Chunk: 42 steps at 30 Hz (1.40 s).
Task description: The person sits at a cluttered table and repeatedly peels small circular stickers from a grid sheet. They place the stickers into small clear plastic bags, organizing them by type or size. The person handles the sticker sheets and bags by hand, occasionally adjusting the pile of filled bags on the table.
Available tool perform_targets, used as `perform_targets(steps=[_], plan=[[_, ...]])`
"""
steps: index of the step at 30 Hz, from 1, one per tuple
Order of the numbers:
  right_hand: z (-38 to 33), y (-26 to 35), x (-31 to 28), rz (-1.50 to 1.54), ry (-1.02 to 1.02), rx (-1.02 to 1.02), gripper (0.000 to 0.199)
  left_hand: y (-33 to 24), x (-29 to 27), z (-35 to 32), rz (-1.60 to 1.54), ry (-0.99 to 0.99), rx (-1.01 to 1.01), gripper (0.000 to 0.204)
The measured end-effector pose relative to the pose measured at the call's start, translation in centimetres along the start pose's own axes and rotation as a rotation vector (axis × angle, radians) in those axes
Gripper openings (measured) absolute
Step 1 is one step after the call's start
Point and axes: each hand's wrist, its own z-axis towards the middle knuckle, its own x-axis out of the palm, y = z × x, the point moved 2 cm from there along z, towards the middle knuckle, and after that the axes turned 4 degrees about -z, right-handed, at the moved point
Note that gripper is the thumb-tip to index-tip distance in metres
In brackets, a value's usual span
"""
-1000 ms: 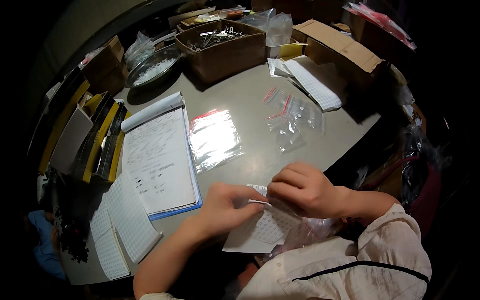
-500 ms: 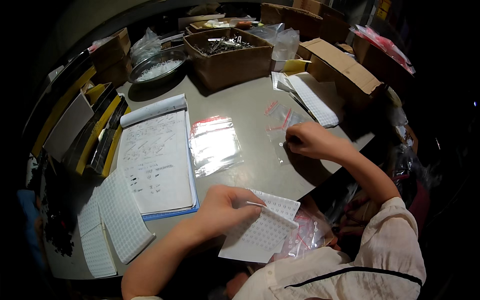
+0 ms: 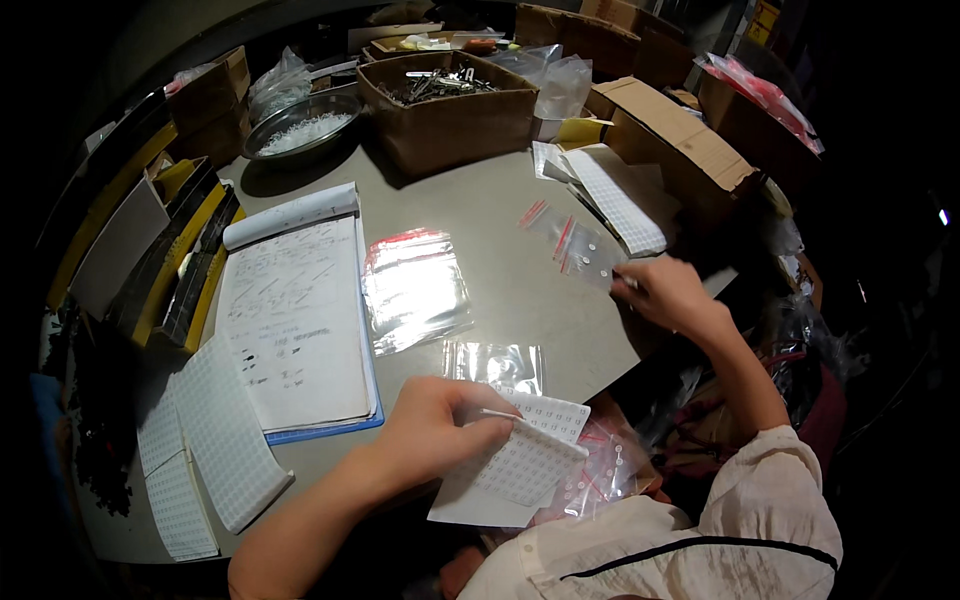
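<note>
my left hand pinches a white label sheet (near the tabletop edge) | my right hand grips a small red-striped zip bag | notepad lies left

Blurred at the right hand, fingertips lost. Hidden under the left hand: corner of the label sheet. Too small to read: notepad writing.

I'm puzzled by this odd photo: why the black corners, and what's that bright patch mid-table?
Head view: fisheye lens darkens the rim and bends the cardboard box; overhead light glares off the large clear plastic bag; the right hand is slightly motion-blurred.
</note>
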Motion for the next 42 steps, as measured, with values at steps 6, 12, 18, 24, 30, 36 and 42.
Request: perform_targets(steps=[6,12,18,24,30,36,42], plan=[[-5.5,6.5,-1.7,0.081,0.211,-0.246,0.032,-0.1,-0.2,-0.9,-0.060,-0.004,-0.072,0.019],[-4.1,6.6,-3.4,0.576,0.297,-0.318,0.021,0.0,-0.2,-0.4,-0.027,0.011,-0.027,0.019],[1.4,2.6,-1.9,0.428,0.177,-0.362,0.023,0.0,-0.1,-0.3,-0.013,0.008,0.014,0.022],[2.9,3.9,0.2,0.128,0.059,-0.415,0.027,0.4,-0.1,-0.4,-0.029,0.026,0.042,0.019],[3.2,2.6,-0.9,0.129,0.163,-0.228,0.055,-0.1,0.1,-0.7,0.103,0.065,0.136,0.016],[-1.1,9.4,-1.9,0.487,0.063,-0.521,0.038,0.2,0.5,-0.6,0.198,0.017,0.247,0.017],[-2.1,13.1,-3.6,0.742,0.211,-0.588,0.019,0.9,0.8,-0.8,0.248,-0.046,0.402,0.017]])
